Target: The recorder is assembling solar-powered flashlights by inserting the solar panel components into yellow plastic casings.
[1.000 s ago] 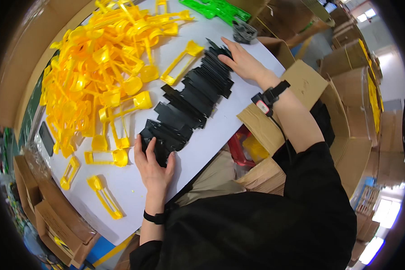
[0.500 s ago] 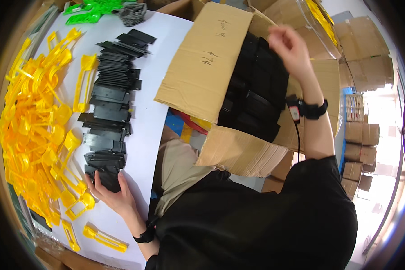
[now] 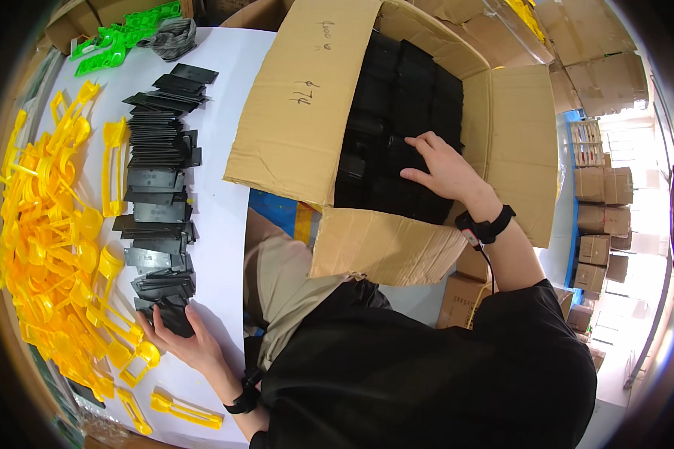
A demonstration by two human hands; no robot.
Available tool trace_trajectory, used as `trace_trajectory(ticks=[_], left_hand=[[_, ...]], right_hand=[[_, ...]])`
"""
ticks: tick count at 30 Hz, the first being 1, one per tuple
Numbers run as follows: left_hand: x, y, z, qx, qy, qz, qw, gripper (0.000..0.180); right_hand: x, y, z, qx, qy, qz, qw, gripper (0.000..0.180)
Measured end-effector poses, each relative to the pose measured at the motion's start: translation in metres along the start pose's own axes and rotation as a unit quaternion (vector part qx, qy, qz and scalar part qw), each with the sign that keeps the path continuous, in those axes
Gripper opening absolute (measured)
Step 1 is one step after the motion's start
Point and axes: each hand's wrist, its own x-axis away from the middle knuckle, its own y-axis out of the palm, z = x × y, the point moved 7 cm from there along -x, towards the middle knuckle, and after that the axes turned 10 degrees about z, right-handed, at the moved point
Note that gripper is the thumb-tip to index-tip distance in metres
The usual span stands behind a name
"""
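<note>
A long row of thin black plastic plates (image 3: 156, 142) lies overlapping down the white table. At its near end my left hand (image 3: 189, 346) grips the last plates (image 3: 174, 320), thumb on the right side and fingers on the left. To the right, an open cardboard box (image 3: 299, 112) is packed with rows of black plastic pieces (image 3: 378, 90). My right hand (image 3: 448, 173) reaches over its right side, thumb and fingers apart, fingertips at the top of the pieces. Nothing shows between those fingers.
Yellow plastic scoop-like parts (image 3: 52, 262) are heaped along the table's left side, with a few loose ones near its front. Green plastic parts (image 3: 120, 41) and a dark crumpled bundle (image 3: 174, 39) lie at the far end. Stacked cartons (image 3: 603, 187) stand further right.
My right hand has come down and left from above the box's far right side onto the black pieces. My left hand stays at the plates' near end. The whole view has shifted slightly.
</note>
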Motion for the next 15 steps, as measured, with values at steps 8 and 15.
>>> trace_trajectory(ticks=[8,15], left_hand=[[0.0,-0.003,0.003,0.004,0.011,0.0,1.0,0.05],[0.0,-0.004,0.001,0.008,0.008,0.001,1.0,0.049]], right_hand=[[-0.003,0.012,0.003,0.0,0.032,-0.044,0.999,0.071],[0.002,0.021,0.004,0.022,0.057,-0.067,0.996,0.083]])
